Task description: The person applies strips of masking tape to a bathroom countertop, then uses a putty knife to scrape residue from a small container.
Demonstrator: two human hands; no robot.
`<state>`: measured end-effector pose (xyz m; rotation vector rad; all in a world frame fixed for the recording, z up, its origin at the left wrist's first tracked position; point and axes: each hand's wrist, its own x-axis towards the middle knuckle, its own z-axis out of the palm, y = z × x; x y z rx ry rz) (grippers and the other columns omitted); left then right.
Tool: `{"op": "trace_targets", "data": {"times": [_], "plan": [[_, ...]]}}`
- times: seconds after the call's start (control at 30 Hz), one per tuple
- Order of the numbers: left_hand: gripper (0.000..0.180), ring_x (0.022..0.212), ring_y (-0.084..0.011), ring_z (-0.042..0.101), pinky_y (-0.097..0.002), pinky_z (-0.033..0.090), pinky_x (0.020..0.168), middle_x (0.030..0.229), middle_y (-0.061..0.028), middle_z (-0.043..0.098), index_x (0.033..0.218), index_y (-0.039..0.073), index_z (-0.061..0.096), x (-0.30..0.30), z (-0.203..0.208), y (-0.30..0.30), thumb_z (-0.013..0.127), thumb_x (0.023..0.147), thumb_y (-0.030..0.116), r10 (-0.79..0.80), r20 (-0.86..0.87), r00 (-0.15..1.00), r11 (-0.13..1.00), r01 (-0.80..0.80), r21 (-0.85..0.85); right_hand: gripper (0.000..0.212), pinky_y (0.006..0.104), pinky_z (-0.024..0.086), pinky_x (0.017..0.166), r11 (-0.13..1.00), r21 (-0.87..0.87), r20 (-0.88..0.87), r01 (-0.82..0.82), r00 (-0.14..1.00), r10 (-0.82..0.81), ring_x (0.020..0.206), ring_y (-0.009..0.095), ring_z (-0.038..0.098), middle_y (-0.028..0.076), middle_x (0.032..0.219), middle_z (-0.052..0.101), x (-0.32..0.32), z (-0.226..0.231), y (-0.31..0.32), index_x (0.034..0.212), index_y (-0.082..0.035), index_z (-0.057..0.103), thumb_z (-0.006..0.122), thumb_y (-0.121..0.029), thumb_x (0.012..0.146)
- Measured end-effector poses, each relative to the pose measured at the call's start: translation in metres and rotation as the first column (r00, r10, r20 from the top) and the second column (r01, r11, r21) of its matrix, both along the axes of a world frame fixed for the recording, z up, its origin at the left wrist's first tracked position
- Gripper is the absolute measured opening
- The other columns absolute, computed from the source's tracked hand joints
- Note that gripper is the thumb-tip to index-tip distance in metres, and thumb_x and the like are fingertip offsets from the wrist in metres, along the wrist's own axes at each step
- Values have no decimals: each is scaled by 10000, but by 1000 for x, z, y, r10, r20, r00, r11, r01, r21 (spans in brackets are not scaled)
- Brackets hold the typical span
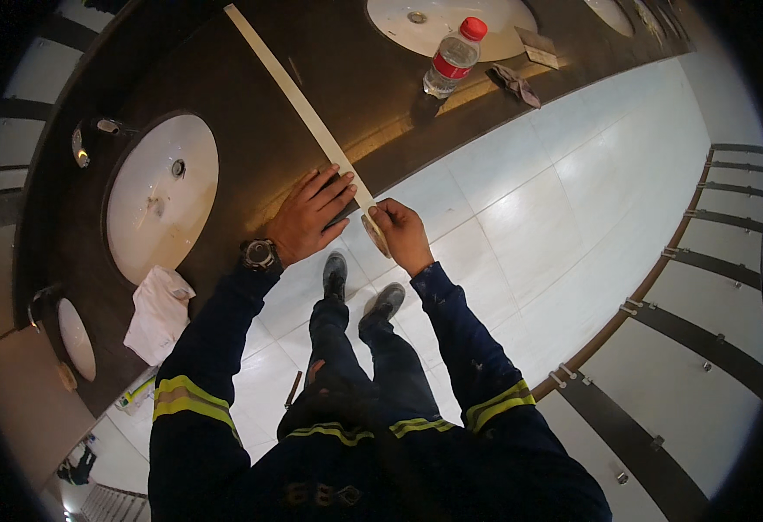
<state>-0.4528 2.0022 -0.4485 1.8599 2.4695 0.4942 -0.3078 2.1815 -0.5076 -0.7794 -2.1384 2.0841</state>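
Fingers point(333, 188) of the left hand point(301, 224) lie spread and nearly straight, palm down, in the head view, just above the centre towards eleven o'clock; their tips touch a long, flat, cream-coloured strip point(290, 91) at the edge of the dark counter point(351, 83). Right hand point(406, 237), towards one o'clock of the centre and close by, is partly curled, thumb and fingers pinching a pale roll point(375, 235) at the strip's near end. From there the strip runs across the counter to its far end at eleven o'clock.

Between nine and ten o'clock, a white oval sink point(194, 161) has a metal drain point(178, 168) and brownish marks in its bowl. Another sink point(505, 26), cut off by the frame, sits between twelve and one, and a small one point(77, 339) between eight and nine. A clear bottle point(441, 84) with a red cap and red label stands upright near the sink at half past twelve; how full it is, I cannot tell. A white cloth point(160, 315) lies between eight and nine o'clock, touching the larger left-hand sink's rim
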Motion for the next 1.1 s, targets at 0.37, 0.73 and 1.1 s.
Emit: {"op": "trace_targets", "data": {"times": [0.37, 0.73, 1.1], "plan": [[670, 1384, -382, 445, -530, 405, 1098, 1573, -193, 447, 1489, 46, 523, 23, 5, 47, 726, 946, 381, 275, -57, 960, 959, -278, -56, 231, 299, 518, 728, 990, -114, -28, 85, 996, -88, 770, 137, 624, 87, 873, 721, -5, -13, -13, 1092, 36, 694, 614, -176, 1046], [709, 1509, -406, 331, -602, 298, 1210, 1620, -214, 367, 1564, 76, 426, 24, -20, 45, 689, 999, 414, 254, -168, 953, 963, -265, -50, 270, 338, 538, 768, 989, -88, -143, 122, 981, -134, 810, 226, 687, 143, 938, 752, -5, -11, -17, 1105, 41, 710, 606, -200, 1040], [769, 1489, -428, 352, -635, 329, 1191, 1611, -239, 361, 1573, 53, 382, 21, -26, 43, 722, 971, 390, 251, -259, 933, 956, -280, -85, 255, 401, 536, 771, 990, -122, -105, 67, 991, -80, 852, 376, 695, 204, 953, 747, -19, -35, -18, 1019, 2, 728, 645, -237, 987]]}}
